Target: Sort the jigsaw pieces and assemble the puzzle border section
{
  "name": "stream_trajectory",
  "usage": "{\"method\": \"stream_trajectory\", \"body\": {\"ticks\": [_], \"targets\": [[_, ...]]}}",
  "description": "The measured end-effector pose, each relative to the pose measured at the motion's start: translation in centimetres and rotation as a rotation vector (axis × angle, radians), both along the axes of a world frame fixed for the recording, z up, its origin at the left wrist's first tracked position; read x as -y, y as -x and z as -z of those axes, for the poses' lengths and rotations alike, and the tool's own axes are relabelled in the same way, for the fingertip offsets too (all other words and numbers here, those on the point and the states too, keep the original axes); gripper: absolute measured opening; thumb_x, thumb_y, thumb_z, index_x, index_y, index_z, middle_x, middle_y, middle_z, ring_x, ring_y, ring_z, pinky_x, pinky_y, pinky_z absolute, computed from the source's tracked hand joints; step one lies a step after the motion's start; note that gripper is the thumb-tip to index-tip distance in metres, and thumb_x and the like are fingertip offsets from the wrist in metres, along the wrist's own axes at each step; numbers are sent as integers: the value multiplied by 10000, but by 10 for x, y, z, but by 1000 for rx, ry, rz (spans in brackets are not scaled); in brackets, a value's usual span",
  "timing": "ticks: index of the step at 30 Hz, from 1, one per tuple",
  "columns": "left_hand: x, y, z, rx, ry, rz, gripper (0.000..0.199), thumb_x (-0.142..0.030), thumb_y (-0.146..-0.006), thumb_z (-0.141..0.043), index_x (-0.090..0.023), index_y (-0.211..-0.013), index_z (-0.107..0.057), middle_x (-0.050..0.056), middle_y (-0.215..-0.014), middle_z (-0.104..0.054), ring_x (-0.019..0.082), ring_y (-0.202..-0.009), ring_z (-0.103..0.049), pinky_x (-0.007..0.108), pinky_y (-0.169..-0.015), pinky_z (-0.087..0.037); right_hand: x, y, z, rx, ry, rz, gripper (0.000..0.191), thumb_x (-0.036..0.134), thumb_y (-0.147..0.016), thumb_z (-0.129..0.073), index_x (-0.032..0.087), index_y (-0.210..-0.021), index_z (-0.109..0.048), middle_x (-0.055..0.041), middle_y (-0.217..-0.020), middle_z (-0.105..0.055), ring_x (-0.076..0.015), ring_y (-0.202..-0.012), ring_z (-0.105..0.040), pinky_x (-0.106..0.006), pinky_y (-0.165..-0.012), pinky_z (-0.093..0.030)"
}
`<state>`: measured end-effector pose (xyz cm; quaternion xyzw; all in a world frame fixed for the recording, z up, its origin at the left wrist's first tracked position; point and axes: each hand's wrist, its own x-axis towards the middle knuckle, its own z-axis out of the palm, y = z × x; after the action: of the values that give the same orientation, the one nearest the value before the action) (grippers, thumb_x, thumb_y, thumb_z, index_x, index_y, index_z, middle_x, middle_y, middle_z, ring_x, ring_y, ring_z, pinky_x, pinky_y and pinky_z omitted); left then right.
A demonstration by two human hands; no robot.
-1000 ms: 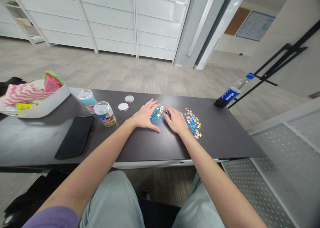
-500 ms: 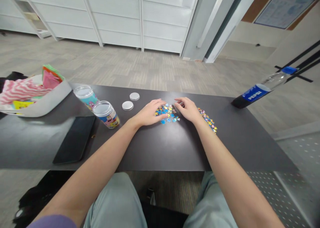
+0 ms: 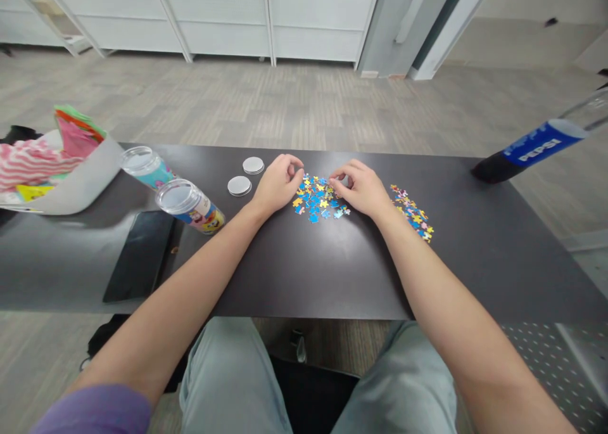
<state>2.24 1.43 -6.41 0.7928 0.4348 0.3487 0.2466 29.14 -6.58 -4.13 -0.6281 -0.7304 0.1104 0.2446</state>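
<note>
A loose pile of jigsaw puzzle pieces point(image 3: 316, 199), mostly blue and yellow, lies on the dark table between my hands. At its left edge is my left hand point(image 3: 278, 185), fingers curled and thumb drawn close to the fingertips. Whatever sits in that pinch is too small to make out. On the pile's right side my right hand point(image 3: 360, 187) bends its fingers down, thumb and index close together at the pieces; its fingertips partly hide what they hold. A second heap of puzzle pieces point(image 3: 413, 213), more mixed in colour, lies beyond my right wrist.
Two clear cartoon-printed canisters point(image 3: 202, 212) point(image 3: 149, 171) stand on the left, near two round white lids point(image 3: 239, 185) point(image 3: 253, 165). A black tablet-like slab point(image 3: 140, 256) lies near the front edge. A white basket point(image 3: 90, 184) holds colourful cloths. A Pepsi bottle point(image 3: 532, 147) stands far right.
My left hand has lifted off the pile's left side and curled its fingers, uncovering more pieces. My right hand stays by the pile with fingers bent further in. The view has tilted down.
</note>
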Motion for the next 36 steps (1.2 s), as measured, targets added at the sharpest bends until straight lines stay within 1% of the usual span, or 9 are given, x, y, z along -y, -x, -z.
{"method": "stream_trajectory", "body": {"ticks": [3,6,9,16,23,26,29,31,36], "targets": [[-9,-6,-5,-34,-2,34,107,-146,-1129,-759,-251,-1137,-775,-1,-906,-685,238,-893,-704,402,-898,-574,-2,5,8,-49,-82,-51,148,356,-1148,-833,286,-1199,-952,-135,-1323,-883,-374,-1173,-865,-528,-1089,-709],[-8,-6,-7,-69,15,69,87,-166,-1138,-758,-246,-1153,-788,-29,-838,-677,216,-805,-672,372,-800,-489,-3,12,14,-75,-98,-38,96,340,-1103,-895,282,-1151,-955,-125,-1259,-871,-362,-1106,-856,-528,-1056,-686],[-2,-5,-8,-102,22,76,78,-204,-1135,-788,-252,-1192,-814,-24,-864,-727,220,-805,-686,374,-770,-435,-6,18,16,-57,-86,13,87,320,-1068,-942,272,-1137,-965,-115,-1220,-868,-336,-999,-831,-528,-1026,-656],[2,-8,-13,-145,22,32,116,-231,-1204,-728,-238,-1247,-836,26,-955,-802,265,-921,-749,412,-791,-382,-8,14,13,-32,-102,9,53,237,-1059,-894,272,-1050,-932,-90,-1128,-855,-309,-947,-771,-495,-1010,-605],[1,-9,-12,-234,-25,28,161,-224,-1177,-767,-247,-1264,-900,50,-1061,-861,287,-996,-805,424,-842,-514,-6,17,9,-5,-73,46,68,280,-1015,-986,264,-1054,-932,-78,-1103,-852,-276,-852,-694,-469,-931,-553],[3,-9,-11,-271,-51,31,251,-240,-1180,-760,-258,-1357,-937,63,-1125,-868,303,-1055,-829,434,-892,-590,-8,16,8,-2,-44,81,78,273,-1011,-992,263,-1068,-940,-80,-1110,-853,-276,-852,-692,-476,-937,-547],[6,-8,-12,-332,-94,59,416,-265,-1201,-742,-300,-1560,-950,110,-1391,-857,330,-1204,-853,456,-968,-645,-9,14,6,-14,3,91,90,272,-1006,-990,273,-1077,-936,-71,-1111,-862,-277,-868,-706,-500,-998,-558],[10,-9,-13,-376,-105,66,463,-311,-1230,-729,-348,-1638,-944,131,-1544,-810,349,-1279,-856,475,-1001,-661,-9,13,5,-29,40,90,104,286,-1000,-994,279,-1081,-928,-64,-1098,-868,-285,-893,-725,-519,-1043,-560],[16,-13,-18,-451,-75,47,399,-385,-1234,-787,-436,-1577,-986,114,-1590,-777,360,-1251,-865,498,-999,-666,-9,15,2,-87,72,71,163,284,-980,-1013,275,-1047,-865,-48,-1061,-893,-297,-953,-787,-554,-1148,-539]]}}
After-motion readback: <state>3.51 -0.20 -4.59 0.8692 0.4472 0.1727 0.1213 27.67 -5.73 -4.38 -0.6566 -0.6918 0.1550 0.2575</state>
